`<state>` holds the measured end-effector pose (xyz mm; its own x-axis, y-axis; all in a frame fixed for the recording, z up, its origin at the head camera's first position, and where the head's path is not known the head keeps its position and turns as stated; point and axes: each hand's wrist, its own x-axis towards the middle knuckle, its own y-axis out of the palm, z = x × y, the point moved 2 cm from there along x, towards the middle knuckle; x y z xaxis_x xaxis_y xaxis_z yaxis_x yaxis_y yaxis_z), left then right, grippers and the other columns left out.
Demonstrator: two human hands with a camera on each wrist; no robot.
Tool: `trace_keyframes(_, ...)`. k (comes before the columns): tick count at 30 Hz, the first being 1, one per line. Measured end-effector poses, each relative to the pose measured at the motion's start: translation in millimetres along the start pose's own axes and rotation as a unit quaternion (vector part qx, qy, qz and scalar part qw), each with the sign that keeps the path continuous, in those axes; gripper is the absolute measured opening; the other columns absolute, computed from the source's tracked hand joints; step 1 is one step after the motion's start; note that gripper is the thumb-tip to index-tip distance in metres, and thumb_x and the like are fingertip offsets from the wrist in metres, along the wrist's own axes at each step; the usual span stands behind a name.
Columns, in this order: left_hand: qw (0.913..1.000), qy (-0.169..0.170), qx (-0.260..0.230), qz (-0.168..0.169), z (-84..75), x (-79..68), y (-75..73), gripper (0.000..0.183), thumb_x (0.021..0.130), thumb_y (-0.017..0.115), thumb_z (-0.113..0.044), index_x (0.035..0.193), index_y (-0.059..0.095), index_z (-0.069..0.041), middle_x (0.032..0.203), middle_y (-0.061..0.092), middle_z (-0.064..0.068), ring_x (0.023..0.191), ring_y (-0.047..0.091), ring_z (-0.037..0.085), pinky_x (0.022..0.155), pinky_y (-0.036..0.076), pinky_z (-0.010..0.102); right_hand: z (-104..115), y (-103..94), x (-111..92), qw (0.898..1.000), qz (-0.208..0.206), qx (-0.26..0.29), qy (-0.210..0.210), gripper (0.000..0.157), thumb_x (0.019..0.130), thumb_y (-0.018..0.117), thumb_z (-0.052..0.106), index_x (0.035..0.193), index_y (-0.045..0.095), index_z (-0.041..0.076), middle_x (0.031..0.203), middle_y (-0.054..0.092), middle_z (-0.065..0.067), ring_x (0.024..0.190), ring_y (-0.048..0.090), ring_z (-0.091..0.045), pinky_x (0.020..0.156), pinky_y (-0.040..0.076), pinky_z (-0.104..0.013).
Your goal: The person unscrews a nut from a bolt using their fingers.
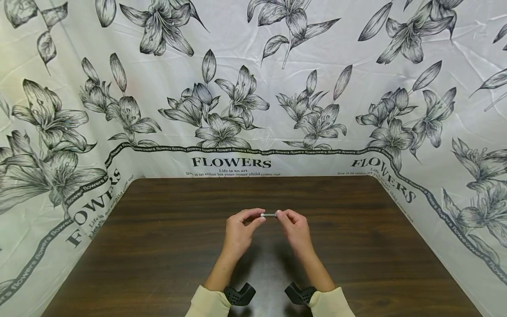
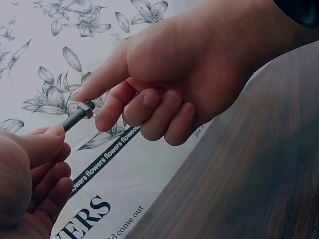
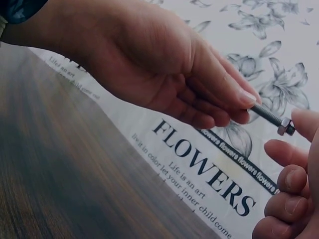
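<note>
Holding a threaded bolt (image 1: 270, 215) level above the near-middle of the dark wood table (image 1: 170, 246), we have a small hex nut (image 2: 87, 110) seated close to the bolt's right end, with only a short tip of thread poking past it. Our left hand (image 1: 236, 233) pinches the shank between thumb and fingers, which hide the bolt's left end. Our right hand (image 1: 298, 231) is less firmly engaged: its thumb sits at the nut, touching or nearly so, while the index finger stands apart on the other side and the remaining fingers curl loosely.

What worries us is the nut's place so near the end. If our right fingers turn it outward without a proper grip, it could run off the thread and drop to the table. A weak left pinch, we judge, would let the bolt spin along with the nut or tip downward. Pressing the nut sideways could make it bind, since our right thumb has no opposing finger against it.
</note>
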<state>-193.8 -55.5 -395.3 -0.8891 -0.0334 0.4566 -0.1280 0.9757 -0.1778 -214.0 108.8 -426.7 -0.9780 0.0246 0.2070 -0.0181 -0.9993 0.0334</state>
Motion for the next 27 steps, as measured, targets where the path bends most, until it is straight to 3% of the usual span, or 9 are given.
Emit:
trace_keyframes(10, 1.0000, -0.001, -0.001, 0.004, -0.9, -0.4, -0.1, 0.017, 0.079, 0.076, 0.004, 0.096, 0.075, 0.001, 0.088, 0.072, 0.012, 0.076, 0.063, 0.022, 0.066, 0.051, 0.029, -10.7, -1.5, 2.4, 0.999, 0.020, 0.011, -0.022, 0.024, 0.095, 0.063, 0.009, 0.090, 0.063, -0.014, 0.052, 0.037, 0.003, 0.044, 0.030, -0.008, 0.042, 0.024, -0.021)
trace_keyframes(18, 0.9999, -0.008, -0.010, 0.003, 1.5, 0.4, -1.7, 0.017, 0.081, 0.076, 0.002, 0.097, 0.074, 0.002, 0.090, 0.072, 0.014, 0.077, 0.064, 0.023, 0.065, 0.050, 0.025, 17.6, 1.4, -5.8, 0.998, 0.048, 0.014, -0.035, 0.015, 0.093, 0.061, -0.003, 0.101, 0.064, -0.015, 0.054, 0.040, 0.004, 0.045, 0.033, -0.006, 0.044, 0.027, -0.020)
trace_keyframes(27, 0.9998, -0.017, -0.010, 0.004, 1.3, 0.5, -1.5, 0.018, 0.082, 0.076, 0.000, 0.099, 0.073, 0.004, 0.090, 0.072, 0.013, 0.077, 0.064, 0.020, 0.065, 0.050, 0.024, 21.7, 2.3, -7.8, 0.997, 0.045, 0.022, -0.060, 0.018, 0.090, 0.060, -0.008, 0.107, 0.063, -0.016, 0.054, 0.039, 0.003, 0.045, 0.033, -0.005, 0.043, 0.027, -0.019)
